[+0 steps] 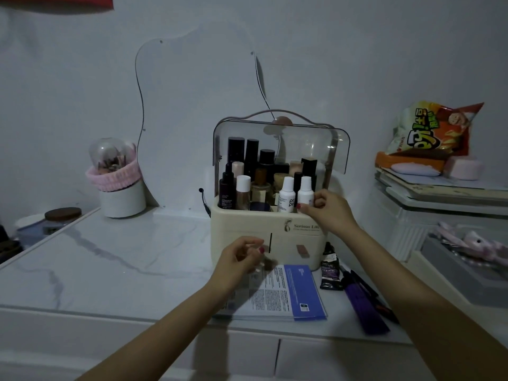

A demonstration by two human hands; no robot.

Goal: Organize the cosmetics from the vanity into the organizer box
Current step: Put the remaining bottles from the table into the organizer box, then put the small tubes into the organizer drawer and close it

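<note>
Nearest the camera, on the grey-veined marble vanity top (110, 259), a printed leaflet with a blue panel (286, 294) lies flat; its small text is too fine to read. Just right of it lie a dark squeeze tube with a purple label (330, 268), a flat purple stick-shaped item (364, 307) and a thin black pencil-like item (368, 291). These loose things look like what is left to put away.

Above the leaflet's far edge, the left hand (242, 261) hovers with fingers curled around something small and blurred; it may be a little clear bottle with a dark end, but I cannot tell for sure.

Beyond that stands the cream plastic organizer box with a raised clear lid (264, 229), its front printed "Serious Life". The right hand (328, 209) pinches a small white-capped bottle (305, 192) at the box's front right, seated in the upper compartment beside a matching white bottle marked "po" (286, 195). Dark bottles and pale tubes already crowd that compartment, so I judge the task well along, with only the near items and whatever the left hand carries remaining.

Farther left, a white cup wrapped in a pink knitted band (119, 188) sits against the wall. Far right, an orange snack bag (428, 130) carries large lettering that I cannot read.
</note>
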